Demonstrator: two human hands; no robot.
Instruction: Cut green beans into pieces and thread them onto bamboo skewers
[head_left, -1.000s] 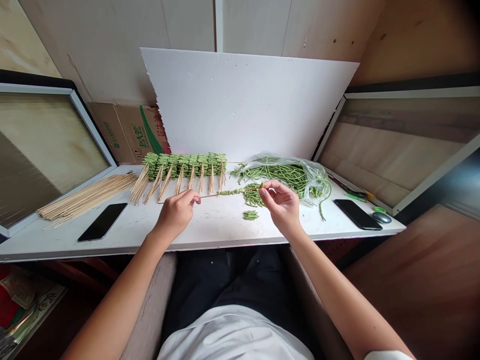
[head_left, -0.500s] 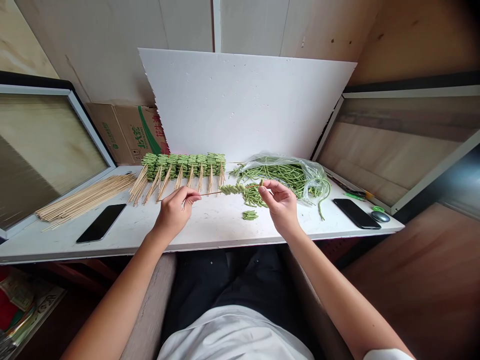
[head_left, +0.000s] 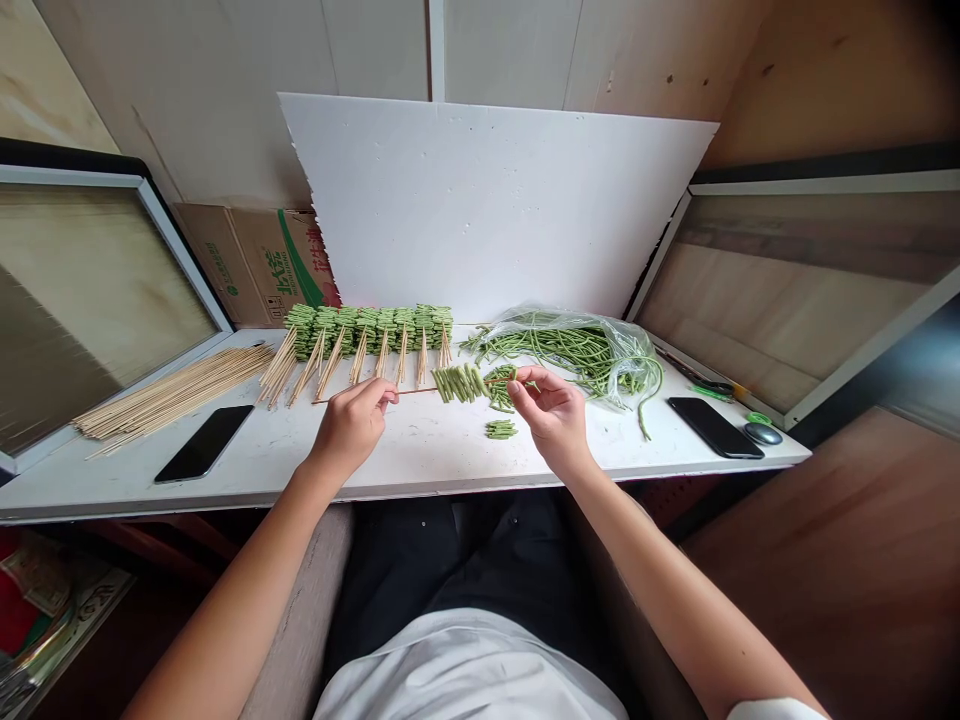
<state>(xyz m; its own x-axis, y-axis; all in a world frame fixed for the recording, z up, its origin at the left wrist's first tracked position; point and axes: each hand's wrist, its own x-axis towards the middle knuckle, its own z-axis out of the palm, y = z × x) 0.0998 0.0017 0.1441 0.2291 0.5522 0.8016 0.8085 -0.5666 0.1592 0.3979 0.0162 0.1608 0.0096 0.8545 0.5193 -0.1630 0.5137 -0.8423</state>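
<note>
My left hand is closed around a thin wooden skewer, held level above the white table. A row of cut green bean pieces is threaded side by side along its middle. At the skewer's far end, the fingers of my right hand pinch one more bean piece, partly hidden by the fingertips. Below lies a small group of cut pieces, with a larger pile of cut pieces behind it, partly covered by my right hand.
Finished bean skewers lie stacked at the back, left of centre. Bare skewers and a phone are at left. Long beans in a plastic bag lie back right, near another phone, a mouse and scissors.
My right hand has moved slightly left along the skewer with the bean piece. The threaded pieces have turned and now show their length more. My left hand keeps its grip.
</note>
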